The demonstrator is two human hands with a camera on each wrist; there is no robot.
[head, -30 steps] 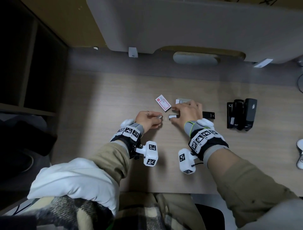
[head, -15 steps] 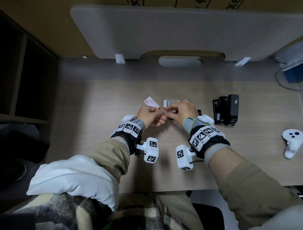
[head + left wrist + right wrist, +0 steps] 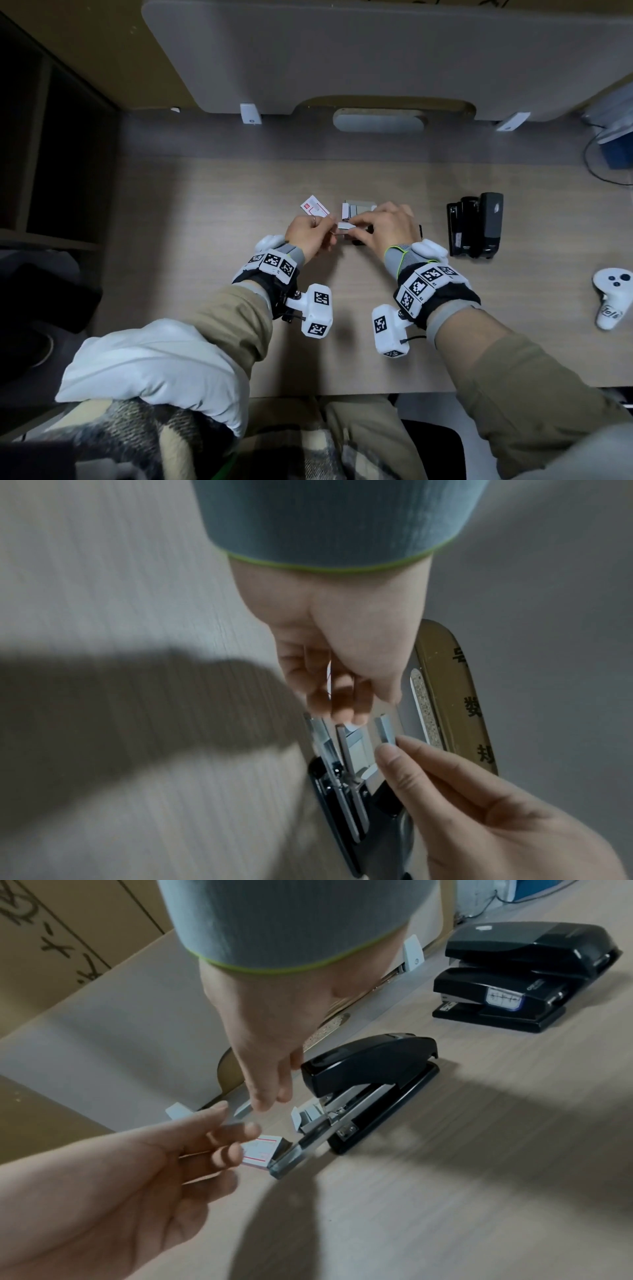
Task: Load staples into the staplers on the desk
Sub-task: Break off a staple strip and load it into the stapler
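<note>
A short silver staple strip (image 3: 343,225) is held between my two hands, just above the desk. My left hand (image 3: 329,231) pinches its left end between thumb and forefinger. My right hand (image 3: 356,227) pinches the other end with curled fingers. In the right wrist view the strip (image 3: 238,1113) hangs left of a black stapler (image 3: 371,1069) whose metal staple tray (image 3: 297,1150) is slid out toward my left hand. The left wrist view shows the strip (image 3: 385,728) beside that open tray (image 3: 344,772). In the head view, my right hand covers most of this stapler (image 3: 358,242).
A red-and-white staple box (image 3: 312,207) and an open grey staple box (image 3: 359,208) lie behind my hands. Two more black staplers (image 3: 475,226) stand side by side to the right. A white controller (image 3: 612,297) lies at the far right, with a grey divider panel (image 3: 342,54) along the back.
My hands have come together. The right hand picked the strip up off the desk, and now both hands hold it. The head view has shifted, so the controller shows.
</note>
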